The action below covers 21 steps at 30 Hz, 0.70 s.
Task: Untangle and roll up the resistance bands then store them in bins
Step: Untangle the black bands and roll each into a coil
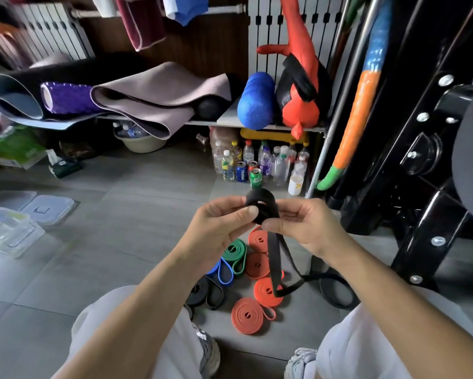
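Fingers of the left hand (219,222) and right hand (306,225) pinch the half-rolled black band (262,206) above orange rolls (257,265), clear bins (11,231) leftward.

**Black band, part-rolled, held in both hands**

Left hand (219,222) and right hand (306,225) pinch a black band roll (261,206), whose loose tail hangs to the floor (120,242). Below lie orange rolls (247,315), a green coil (236,253), a blue coil (223,272) and a black coil (206,292). Clear plastic bins (11,231) sit at far left.
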Tool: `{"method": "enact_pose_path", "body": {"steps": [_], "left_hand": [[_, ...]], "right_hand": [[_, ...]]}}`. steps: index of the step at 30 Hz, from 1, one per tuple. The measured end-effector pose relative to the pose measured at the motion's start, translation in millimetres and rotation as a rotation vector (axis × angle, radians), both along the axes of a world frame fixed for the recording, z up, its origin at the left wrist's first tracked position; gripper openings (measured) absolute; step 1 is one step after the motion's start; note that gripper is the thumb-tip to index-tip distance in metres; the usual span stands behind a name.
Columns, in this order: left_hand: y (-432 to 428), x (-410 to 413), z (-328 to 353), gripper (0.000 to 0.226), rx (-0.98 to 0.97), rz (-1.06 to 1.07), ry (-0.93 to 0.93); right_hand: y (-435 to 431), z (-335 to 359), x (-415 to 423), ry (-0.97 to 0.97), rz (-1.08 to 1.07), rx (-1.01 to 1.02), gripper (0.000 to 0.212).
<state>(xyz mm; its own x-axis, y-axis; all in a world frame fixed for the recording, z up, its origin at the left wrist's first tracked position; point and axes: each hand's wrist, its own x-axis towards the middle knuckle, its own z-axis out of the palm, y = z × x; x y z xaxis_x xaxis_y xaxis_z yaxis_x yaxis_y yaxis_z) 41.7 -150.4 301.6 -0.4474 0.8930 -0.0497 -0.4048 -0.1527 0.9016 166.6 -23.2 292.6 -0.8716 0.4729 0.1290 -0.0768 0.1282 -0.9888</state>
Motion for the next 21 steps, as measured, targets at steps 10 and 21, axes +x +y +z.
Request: {"method": "enact_pose_path", "body": {"steps": [10,21], "left_hand": [[-3,-3,-12,0.030,-0.421,0.019,1.188],[-6,-9,-6,0.026,-0.219,0.137,0.553]], "right_hand": [[0,-6,4,-0.420,0.036,0.619,0.023],[5,-2,2,-0.229,0.011,0.245,0.024]]}}
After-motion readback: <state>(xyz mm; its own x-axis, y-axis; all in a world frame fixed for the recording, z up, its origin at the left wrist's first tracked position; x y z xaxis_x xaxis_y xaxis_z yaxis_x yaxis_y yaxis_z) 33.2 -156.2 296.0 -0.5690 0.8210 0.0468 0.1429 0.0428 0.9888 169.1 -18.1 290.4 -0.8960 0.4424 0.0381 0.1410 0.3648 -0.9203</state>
